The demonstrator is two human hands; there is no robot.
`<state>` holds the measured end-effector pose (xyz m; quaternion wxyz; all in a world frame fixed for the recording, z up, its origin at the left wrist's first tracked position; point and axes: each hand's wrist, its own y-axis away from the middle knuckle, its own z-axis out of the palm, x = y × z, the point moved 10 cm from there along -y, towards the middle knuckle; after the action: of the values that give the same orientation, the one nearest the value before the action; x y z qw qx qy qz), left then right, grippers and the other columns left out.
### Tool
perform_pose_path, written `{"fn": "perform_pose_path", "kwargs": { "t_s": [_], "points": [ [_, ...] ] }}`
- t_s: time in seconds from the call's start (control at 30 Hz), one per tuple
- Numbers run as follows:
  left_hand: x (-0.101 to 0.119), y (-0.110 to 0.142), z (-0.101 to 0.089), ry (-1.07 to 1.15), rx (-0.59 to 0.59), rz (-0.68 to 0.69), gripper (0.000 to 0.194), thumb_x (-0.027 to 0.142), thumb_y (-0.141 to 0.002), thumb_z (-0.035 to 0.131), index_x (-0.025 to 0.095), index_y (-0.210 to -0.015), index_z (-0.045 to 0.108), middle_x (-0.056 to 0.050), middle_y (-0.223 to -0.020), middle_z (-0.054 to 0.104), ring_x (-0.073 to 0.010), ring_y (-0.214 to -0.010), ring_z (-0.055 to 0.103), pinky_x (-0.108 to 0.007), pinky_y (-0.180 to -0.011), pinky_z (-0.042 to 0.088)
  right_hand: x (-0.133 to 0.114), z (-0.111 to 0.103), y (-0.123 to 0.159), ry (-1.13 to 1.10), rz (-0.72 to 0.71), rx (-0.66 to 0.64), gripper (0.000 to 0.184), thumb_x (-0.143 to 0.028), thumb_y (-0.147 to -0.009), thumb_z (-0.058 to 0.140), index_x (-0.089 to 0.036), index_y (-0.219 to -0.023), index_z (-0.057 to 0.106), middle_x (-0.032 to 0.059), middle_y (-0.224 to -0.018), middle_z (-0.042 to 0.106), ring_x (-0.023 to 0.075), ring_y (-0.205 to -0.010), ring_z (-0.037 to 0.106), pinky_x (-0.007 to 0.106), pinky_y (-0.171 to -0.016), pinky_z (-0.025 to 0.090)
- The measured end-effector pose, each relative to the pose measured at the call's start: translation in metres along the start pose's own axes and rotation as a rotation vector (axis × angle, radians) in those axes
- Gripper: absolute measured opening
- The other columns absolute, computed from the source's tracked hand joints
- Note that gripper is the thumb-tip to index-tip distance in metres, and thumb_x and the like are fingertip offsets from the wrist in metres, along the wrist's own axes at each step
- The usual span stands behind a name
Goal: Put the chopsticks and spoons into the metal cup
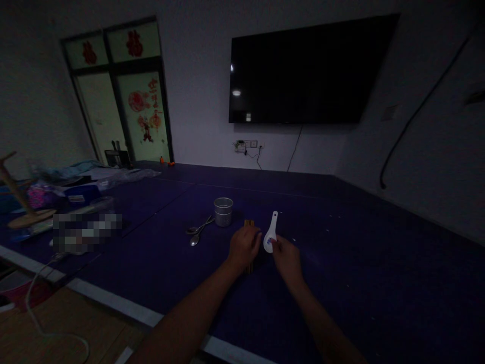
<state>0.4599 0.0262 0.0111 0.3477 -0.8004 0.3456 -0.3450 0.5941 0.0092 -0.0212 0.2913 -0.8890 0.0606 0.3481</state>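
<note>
My left hand (pixel 241 246) is closed over a bundle of wooden chopsticks (pixel 249 222), whose ends show beyond the knuckles and below the wrist. Just right of it, a white soup spoon (pixel 273 226) with a blue mark in its bowl has its handle pointing away from me. My right hand (pixel 288 257) pinches that spoon by the bowl's edge. Left of the chopsticks stands an upright metal cup (pixel 223 215) with small holes in its side. Two metal spoons (pixel 195 239) lie crossed beside the cup, apart from both hands.
A dark blue tabletop (pixel 333 283) spreads around my hands, with small white bits on its right part. Plastic bags, a blue box (pixel 81 194) and a wooden stand (pixel 32 218) crowd the left side. A large screen (pixel 310 76) hangs on the far wall.
</note>
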Motion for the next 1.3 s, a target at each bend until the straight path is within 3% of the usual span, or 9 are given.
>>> {"fn": "perform_pose_path", "kwargs": {
  "t_s": [0.23, 0.37, 0.5, 0.8, 1.03, 1.3],
  "points": [
    [-0.048, 0.001, 0.009, -0.232, -0.239, -0.337, 0.024, 0.032, -0.091, 0.044, 0.018, -0.089, 0.064, -0.007, -0.088, 0.067, -0.0178, -0.089, 0.061, -0.028, -0.077, 0.045, 0.012, 0.009, 0.000, 0.180, 0.047, -0.093, 0.034, -0.018, -0.087, 0.040, -0.015, -0.085, 0.074, 0.0090, -0.082, 0.074, 0.0178, -0.076, 0.067, 0.023, -0.065, 0.041],
    [-0.063, 0.010, 0.019, -0.279, -0.378, -0.449, 0.028, 0.038, -0.091, 0.045, 0.019, -0.087, 0.065, -0.005, -0.086, 0.068, -0.0176, -0.087, 0.062, -0.025, -0.072, 0.043, 0.012, 0.015, 0.002, 0.306, 0.081, -0.134, 0.031, -0.015, -0.085, 0.043, -0.017, -0.082, 0.074, 0.0088, -0.085, 0.074, 0.0171, -0.078, 0.067, 0.022, -0.065, 0.039],
    [-0.063, 0.013, 0.028, -0.273, -0.443, -0.435, 0.031, 0.040, -0.090, 0.045, 0.018, -0.087, 0.066, -0.007, -0.088, 0.069, -0.0177, -0.086, 0.063, -0.025, -0.070, 0.042, 0.012, 0.018, 0.003, 0.339, 0.097, -0.150, 0.031, -0.014, -0.084, 0.045, -0.018, -0.078, 0.074, 0.0086, -0.082, 0.074, 0.0161, -0.076, 0.067, 0.022, -0.064, 0.038],
    [-0.030, 0.007, 0.036, -0.237, -0.484, -0.231, 0.026, 0.037, -0.089, 0.048, 0.019, -0.089, 0.067, -0.009, -0.094, 0.069, -0.0214, -0.095, 0.061, -0.030, -0.081, 0.043, 0.012, 0.023, 0.007, 0.416, 0.147, -0.193, 0.029, -0.018, -0.086, 0.046, -0.018, -0.085, 0.074, 0.0103, -0.088, 0.074, 0.0179, -0.085, 0.067, 0.022, -0.069, 0.040],
    [-0.051, 0.009, 0.027, -0.341, -0.458, -0.379, 0.031, 0.036, -0.089, 0.047, 0.018, -0.113, 0.055, -0.011, -0.097, 0.068, -0.0223, -0.094, 0.063, -0.030, -0.079, 0.044, 0.013, 0.024, 0.011, 0.491, 0.202, -0.208, 0.028, -0.019, -0.086, 0.045, -0.015, -0.087, 0.074, 0.0142, -0.088, 0.073, 0.0215, -0.087, 0.068, 0.025, -0.069, 0.043],
    [-0.065, 0.006, 0.018, -0.446, -0.494, -0.434, 0.032, 0.038, -0.091, 0.040, 0.017, -0.096, 0.064, -0.011, -0.091, 0.070, -0.0233, -0.094, 0.065, -0.030, -0.077, 0.044, 0.008, 0.029, 0.015, 0.531, 0.210, -0.234, 0.028, -0.019, -0.086, 0.046, -0.015, -0.089, 0.073, 0.0150, -0.090, 0.073, 0.0243, -0.089, 0.069, 0.028, -0.072, 0.045]
  ]
}}
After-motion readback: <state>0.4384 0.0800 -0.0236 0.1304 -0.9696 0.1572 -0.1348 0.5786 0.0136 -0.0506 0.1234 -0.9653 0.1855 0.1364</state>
